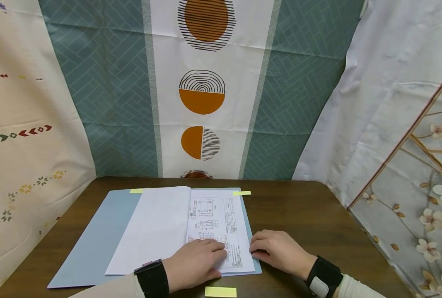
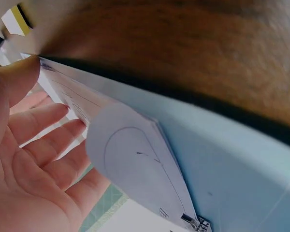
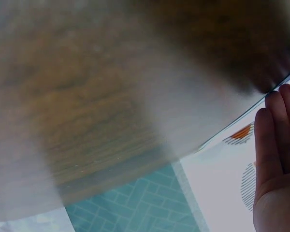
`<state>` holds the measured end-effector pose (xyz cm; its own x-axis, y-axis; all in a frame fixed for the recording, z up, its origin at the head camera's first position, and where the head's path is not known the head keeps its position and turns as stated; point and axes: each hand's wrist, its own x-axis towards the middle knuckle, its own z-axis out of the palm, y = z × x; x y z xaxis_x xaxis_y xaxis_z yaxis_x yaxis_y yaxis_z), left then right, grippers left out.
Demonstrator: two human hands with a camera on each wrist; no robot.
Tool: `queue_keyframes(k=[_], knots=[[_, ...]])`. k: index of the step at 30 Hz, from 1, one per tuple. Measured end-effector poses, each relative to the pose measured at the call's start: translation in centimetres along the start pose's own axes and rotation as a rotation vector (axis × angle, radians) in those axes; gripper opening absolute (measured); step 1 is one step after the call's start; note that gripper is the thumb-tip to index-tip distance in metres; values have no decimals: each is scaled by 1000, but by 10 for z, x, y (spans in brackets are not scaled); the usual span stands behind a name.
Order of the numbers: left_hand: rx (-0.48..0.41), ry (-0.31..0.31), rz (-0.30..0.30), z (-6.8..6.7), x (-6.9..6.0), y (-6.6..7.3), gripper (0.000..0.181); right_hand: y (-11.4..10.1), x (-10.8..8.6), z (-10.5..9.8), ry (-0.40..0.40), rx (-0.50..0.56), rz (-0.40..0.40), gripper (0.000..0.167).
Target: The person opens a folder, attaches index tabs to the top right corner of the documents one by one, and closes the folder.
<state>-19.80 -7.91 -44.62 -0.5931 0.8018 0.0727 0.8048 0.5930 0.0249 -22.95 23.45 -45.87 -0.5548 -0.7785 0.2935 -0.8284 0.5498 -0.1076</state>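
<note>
A light blue folder (image 1: pixel 90 248) lies open on the table, holding a stack of white sheets. Its left page (image 1: pixel 157 231) is blank, and the right page (image 1: pixel 239 231) carries printed technical drawings. My left hand (image 1: pixel 196 263) rests on the lower part of the drawing page, fingers extended. In the left wrist view, that hand's thumb (image 2: pixel 21 79) is at the lower edge of the sheets, and a metal clip (image 2: pixel 195 222) shows by the curled paper. My right hand (image 1: pixel 276 252) touches the folder's right edge; its fingers (image 3: pixel 268 145) look straight in the right wrist view, the thumb hidden.
Yellow sticky tabs (image 1: pixel 242 193) mark the tops of both sides. A yellow sticky-note pad (image 1: pixel 221 292) lies near the table's front edge. The brown wooden table (image 1: pixel 310 215) is bordered by a patterned curtain (image 1: pixel 206 145) behind and cloths at both sides.
</note>
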Motion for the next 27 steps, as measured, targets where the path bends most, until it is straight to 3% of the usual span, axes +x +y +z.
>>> queue_keyframes(k=[7, 15, 22, 27], knots=[[9, -14, 30, 0, 1, -2, 45, -6, -3, -3, 1, 32, -47, 18], [22, 7, 47, -1, 0, -2, 24, -13, -8, -7, 19, 17, -76, 17], [114, 67, 15, -1, 6, 7, 4, -14, -11, -6, 46, 23, -57, 15], [179, 135, -17, -1, 12, 12, 16, -14, -10, -5, 45, 17, -59, 15]])
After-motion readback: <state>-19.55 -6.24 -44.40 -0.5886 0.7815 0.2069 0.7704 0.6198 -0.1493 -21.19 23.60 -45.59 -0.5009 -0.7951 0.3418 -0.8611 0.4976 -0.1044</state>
